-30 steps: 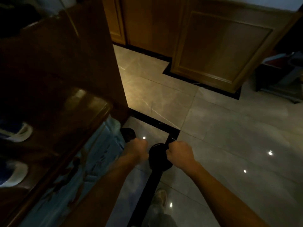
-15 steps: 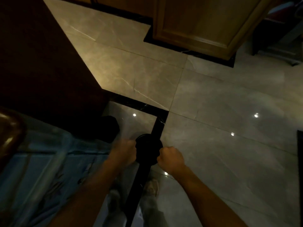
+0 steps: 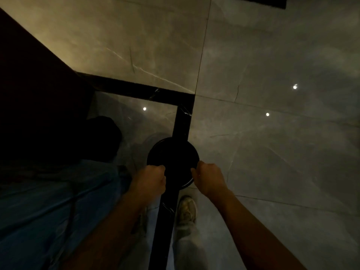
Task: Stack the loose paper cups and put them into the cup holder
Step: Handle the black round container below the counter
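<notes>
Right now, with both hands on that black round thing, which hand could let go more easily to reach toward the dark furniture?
Probably the left hand. It sits on the round black object's side nearest the dark furniture; the right hand would have to cross over the object. Both are closed on its rim.

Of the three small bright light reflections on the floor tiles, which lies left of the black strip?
The light reflection inside the black strip's corner; the other two lie on its right.

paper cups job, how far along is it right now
Done: nothing visible; no paper cups or stack in view. In hand: left hand and right hand both grip a round black object over the tiled floor. Left: stacking and loading, apparently all of it.
</notes>
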The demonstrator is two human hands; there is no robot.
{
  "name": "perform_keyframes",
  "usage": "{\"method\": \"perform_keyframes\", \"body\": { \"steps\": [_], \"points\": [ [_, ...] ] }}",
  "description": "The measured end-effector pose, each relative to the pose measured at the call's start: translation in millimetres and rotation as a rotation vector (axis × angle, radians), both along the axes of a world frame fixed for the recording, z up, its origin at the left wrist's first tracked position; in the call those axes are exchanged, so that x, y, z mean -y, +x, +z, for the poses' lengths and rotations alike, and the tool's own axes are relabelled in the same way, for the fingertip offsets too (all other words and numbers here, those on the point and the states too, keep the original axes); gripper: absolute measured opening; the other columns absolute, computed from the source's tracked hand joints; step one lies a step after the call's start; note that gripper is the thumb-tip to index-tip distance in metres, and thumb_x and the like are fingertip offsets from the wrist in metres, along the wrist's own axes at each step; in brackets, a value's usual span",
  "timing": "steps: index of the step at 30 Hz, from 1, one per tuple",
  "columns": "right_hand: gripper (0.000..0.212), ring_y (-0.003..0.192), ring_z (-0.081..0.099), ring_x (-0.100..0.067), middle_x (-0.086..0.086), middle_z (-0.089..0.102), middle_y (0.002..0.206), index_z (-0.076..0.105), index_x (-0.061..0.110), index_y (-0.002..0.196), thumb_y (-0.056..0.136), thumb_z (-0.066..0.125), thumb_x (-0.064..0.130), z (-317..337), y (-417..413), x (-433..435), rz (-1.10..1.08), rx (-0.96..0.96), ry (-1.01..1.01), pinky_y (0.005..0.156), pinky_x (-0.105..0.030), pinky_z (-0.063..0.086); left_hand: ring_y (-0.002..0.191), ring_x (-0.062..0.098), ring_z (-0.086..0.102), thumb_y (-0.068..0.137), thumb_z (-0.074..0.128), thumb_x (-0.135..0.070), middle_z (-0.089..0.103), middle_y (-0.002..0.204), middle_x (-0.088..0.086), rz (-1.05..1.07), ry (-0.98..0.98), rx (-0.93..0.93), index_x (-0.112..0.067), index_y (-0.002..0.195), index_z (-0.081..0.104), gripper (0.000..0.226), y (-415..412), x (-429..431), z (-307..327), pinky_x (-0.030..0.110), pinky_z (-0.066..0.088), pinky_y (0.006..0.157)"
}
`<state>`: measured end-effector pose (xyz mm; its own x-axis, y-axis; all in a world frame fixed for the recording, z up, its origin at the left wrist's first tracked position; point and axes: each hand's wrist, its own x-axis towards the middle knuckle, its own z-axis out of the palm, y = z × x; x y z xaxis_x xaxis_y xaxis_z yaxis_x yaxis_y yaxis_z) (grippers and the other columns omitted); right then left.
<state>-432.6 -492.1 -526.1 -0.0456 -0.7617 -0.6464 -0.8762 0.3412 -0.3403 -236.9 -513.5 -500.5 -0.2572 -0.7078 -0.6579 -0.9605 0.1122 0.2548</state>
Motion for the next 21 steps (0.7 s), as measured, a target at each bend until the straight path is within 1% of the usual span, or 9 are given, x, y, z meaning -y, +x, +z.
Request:
{"method": "perform_keyframes", "body": {
  "steps": [1,4,8,10,12,14,16,18,21],
  "points": [
    [0.035,0.092,0.066,-0.039,-0.023,0.069,0.102,0.059,0.001,0.109,0.103,0.047,0.034,-17,1,3,-0.022,-0.013,0.003,0.073,-0.038,0.050,0.106,0.031,0.069,0.106,0.052,-0.020,0.071,0.114,0.015,-0.011,0.008,0.003,-0.004,0.112,0.064,0.021,0,-1,-19,0.030,0.047,0.074],
    [0.033,0.093,0.067,-0.038,-0.024,0.069,0.104,0.058,0.000,0.111,0.103,0.048,0.030,-68,5,13,-0.096,-0.037,-0.012,0.074,-0.039,0.052,0.101,0.034,0.069,0.105,0.054,-0.022,0.071,0.107,0.018,-0.009,0.036,-0.030,-0.003,0.106,0.063,0.022,4,0,-74,0.027,0.038,0.066],
    [0.026,0.089,0.066,-0.039,-0.023,0.067,0.100,0.049,0.001,0.114,0.103,0.047,0.025,-114,6,19,-0.163,-0.077,-0.090,0.067,-0.038,0.046,0.089,0.036,0.070,0.101,0.058,-0.023,0.068,0.089,0.014,0.014,0.060,-0.091,-0.009,0.088,0.057,0.019,6,-2,-128,0.028,0.037,0.062],
    [0.023,0.087,0.065,-0.040,-0.022,0.067,0.097,0.048,0.001,0.114,0.103,0.046,0.022,-131,6,19,-0.185,-0.082,-0.107,0.066,-0.039,0.045,0.081,0.036,0.068,0.100,0.059,-0.022,0.054,0.071,0.004,0.021,0.064,-0.097,-0.013,0.080,0.047,0.025,5,-2,-148,0.026,0.035,0.056],
    [0.020,0.083,0.065,-0.040,-0.022,0.067,0.094,0.048,0.001,0.112,0.103,0.046,0.019,-146,5,16,-0.205,-0.082,-0.129,0.064,-0.039,0.045,0.074,0.035,0.063,0.100,0.059,-0.021,0.041,0.064,-0.003,0.032,0.065,-0.111,-0.014,0.077,0.043,0.028,2,-3,-166,0.026,0.035,0.055],
    [0.017,0.077,0.064,-0.039,-0.019,0.066,0.088,0.049,0.003,0.109,0.104,0.044,0.018,-158,4,15,-0.231,-0.073,-0.180,0.060,-0.036,0.041,0.073,0.034,0.062,0.100,0.059,-0.022,0.044,0.067,-0.001,0.039,0.080,-0.140,-0.015,0.078,0.042,0.028,-1,-3,-178,0.029,0.038,0.060],
    [0.014,0.069,0.060,-0.034,-0.009,0.059,0.077,0.047,0.007,0.110,0.105,0.042,0.020,-166,5,14,-0.286,-0.053,-0.258,0.059,-0.034,0.038,0.081,0.036,0.067,0.100,0.060,-0.023,0.055,0.075,0.006,0.043,0.081,-0.168,-0.014,0.082,0.043,0.026,-4,-3,-187,0.030,0.040,0.063],
    [0.015,0.063,0.057,-0.027,-0.003,0.054,0.072,0.046,0.009,0.115,0.105,0.044,0.020,-173,5,14,-0.319,-0.038,-0.330,0.058,-0.033,0.040,0.086,0.037,0.069,0.101,0.061,-0.026,0.064,0.084,0.012,0.057,0.074,-0.185,-0.015,0.083,0.044,0.027,-6,-3,-194,0.030,0.043,0.064],
    [0.012,0.061,0.058,-0.025,-0.001,0.053,0.070,0.050,0.006,0.107,0.104,0.044,0.016,-180,3,16,-0.329,-0.037,-0.369,0.055,-0.034,0.043,0.086,0.035,0.070,0.102,0.062,-0.030,0.058,0.080,0.005,0.079,0.083,-0.200,-0.015,0.084,0.044,0.029,-9,-2,-204,0.030,0.048,0.066]
  ]
}}
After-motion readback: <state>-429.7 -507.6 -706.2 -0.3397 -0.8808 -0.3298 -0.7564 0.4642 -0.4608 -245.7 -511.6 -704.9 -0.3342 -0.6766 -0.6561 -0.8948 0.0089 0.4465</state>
